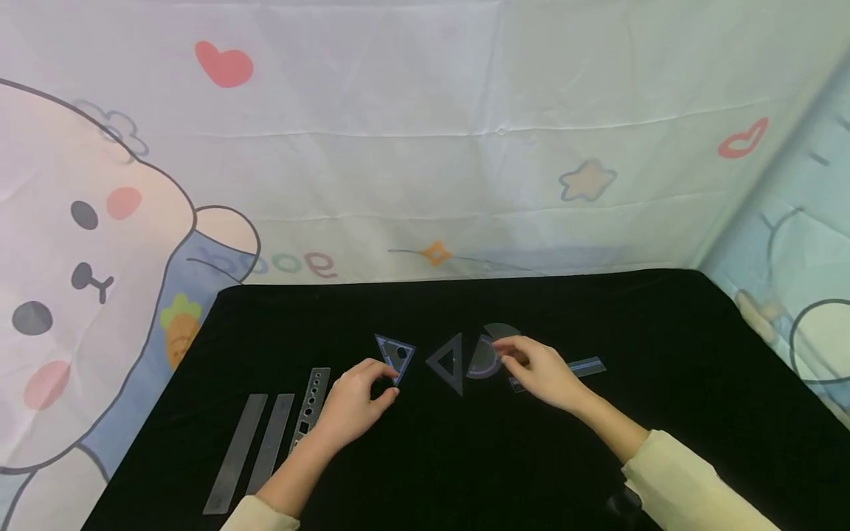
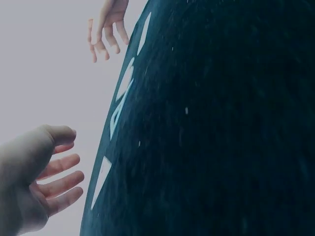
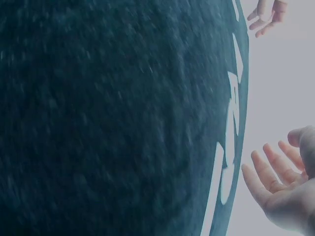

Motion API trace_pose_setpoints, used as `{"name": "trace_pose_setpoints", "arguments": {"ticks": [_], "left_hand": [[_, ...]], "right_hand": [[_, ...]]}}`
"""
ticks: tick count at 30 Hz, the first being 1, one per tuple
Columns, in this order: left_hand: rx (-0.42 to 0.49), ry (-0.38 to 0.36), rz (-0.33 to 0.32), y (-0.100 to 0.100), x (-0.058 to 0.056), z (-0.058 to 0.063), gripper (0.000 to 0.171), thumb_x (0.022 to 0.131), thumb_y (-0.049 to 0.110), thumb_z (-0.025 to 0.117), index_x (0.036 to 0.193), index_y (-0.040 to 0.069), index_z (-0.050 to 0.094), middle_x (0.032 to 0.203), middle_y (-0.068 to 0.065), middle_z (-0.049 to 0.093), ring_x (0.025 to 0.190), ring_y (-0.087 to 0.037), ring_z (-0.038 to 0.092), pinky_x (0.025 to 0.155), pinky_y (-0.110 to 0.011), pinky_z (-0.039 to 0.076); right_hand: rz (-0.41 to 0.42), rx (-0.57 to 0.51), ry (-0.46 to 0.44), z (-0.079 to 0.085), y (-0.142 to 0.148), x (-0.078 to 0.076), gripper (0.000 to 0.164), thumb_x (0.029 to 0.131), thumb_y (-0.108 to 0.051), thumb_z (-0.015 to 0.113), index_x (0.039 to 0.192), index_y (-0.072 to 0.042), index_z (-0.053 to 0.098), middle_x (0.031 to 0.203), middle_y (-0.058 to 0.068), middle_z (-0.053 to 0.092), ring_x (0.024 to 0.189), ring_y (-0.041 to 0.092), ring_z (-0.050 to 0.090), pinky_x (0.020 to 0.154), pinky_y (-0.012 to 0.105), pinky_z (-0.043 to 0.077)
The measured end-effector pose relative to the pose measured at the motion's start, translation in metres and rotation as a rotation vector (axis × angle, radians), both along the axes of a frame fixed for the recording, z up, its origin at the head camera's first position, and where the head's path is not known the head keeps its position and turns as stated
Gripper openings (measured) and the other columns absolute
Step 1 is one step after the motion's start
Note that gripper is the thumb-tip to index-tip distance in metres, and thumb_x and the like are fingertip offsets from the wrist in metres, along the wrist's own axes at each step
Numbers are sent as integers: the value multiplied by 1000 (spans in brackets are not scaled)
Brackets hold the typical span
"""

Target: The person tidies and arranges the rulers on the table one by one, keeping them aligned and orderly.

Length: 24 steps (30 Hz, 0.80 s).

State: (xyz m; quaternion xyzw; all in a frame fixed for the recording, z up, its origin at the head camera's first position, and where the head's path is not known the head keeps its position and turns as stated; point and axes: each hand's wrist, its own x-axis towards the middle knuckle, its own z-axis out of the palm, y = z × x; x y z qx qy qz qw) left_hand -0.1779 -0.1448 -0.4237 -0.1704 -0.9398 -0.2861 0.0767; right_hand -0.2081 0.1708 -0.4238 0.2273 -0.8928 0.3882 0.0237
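Note:
My left hand (image 1: 358, 402) hovers with loosely bent fingers at the near tip of a clear set square with blue markings (image 1: 385, 346), thumb apart from the fingers. In the left wrist view this hand (image 2: 47, 179) hangs above the cloth and grips nothing. Right of that set square lies a grey triangle (image 1: 434, 361). My right hand (image 1: 544, 372) is held over a clear protractor (image 1: 481, 361), a second half-round piece (image 1: 501, 329) and a clear ruler with a blue stripe (image 1: 587, 366), partly hiding the ruler. The right wrist view shows its fingers (image 3: 268, 169) spread, holding nothing.
On the left lie two plain grey rulers (image 1: 235, 453) (image 1: 271, 442) and a stencil ruler with holes (image 1: 320, 398), partly behind my left arm. Black cloth (image 1: 465, 457) covers the table. A printed curtain (image 1: 425, 147) hangs behind it. A small dark object (image 1: 624, 503) sits by my right sleeve.

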Motion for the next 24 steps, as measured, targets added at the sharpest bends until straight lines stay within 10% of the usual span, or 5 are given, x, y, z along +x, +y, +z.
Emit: {"name": "trace_pose_setpoints", "arguments": {"ticks": [24], "left_hand": [[508,-412,-42,81,-11,1,24,88,21,59,109,10,61,101,-5,62,89,-17,62,75,-32,53]], "right_hand": [[-195,117,3,12,53,-9,32,94,-16,50,124,-3,53,111,16,62,96,29,61,67,35,49]]}}
